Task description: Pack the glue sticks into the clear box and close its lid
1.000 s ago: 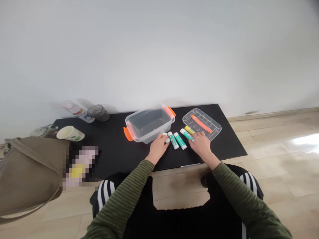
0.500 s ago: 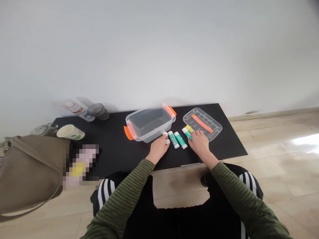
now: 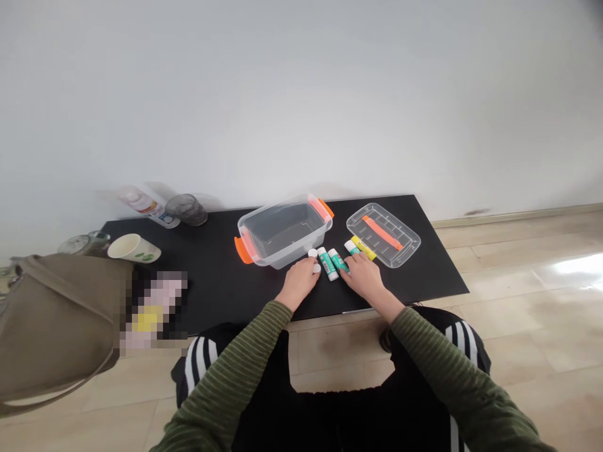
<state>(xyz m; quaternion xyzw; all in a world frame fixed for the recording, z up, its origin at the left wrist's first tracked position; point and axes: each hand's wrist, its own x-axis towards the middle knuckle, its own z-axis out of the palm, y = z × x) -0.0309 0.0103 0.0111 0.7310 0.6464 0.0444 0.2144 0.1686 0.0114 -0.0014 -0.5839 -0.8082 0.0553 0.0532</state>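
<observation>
Glue sticks: a row of green-and-white glue sticks [image 3: 328, 263] lies on the black table [image 3: 217, 282], just in front of the clear box [image 3: 281, 231]; a yellow stick [image 3: 363, 247] lies at the row's right end
Left hand: left hand [image 3: 298, 282] rests at the row's left end, fingers on a white cap [image 3: 315, 267]; whether it grips cannot be told
Right hand: right hand [image 3: 362, 280] lies flat and loose over the right sticks, clasping nothing
Box: empty, orange handles, behind the sticks
Lid: clear lid [image 3: 382, 233] lies right of the box, just beyond the yellow stick
Far left of the box: paper cup [image 3: 133, 248], dark glass [image 3: 186, 209], lying bottle [image 3: 147, 206], olive bag [image 3: 56, 326]
</observation>
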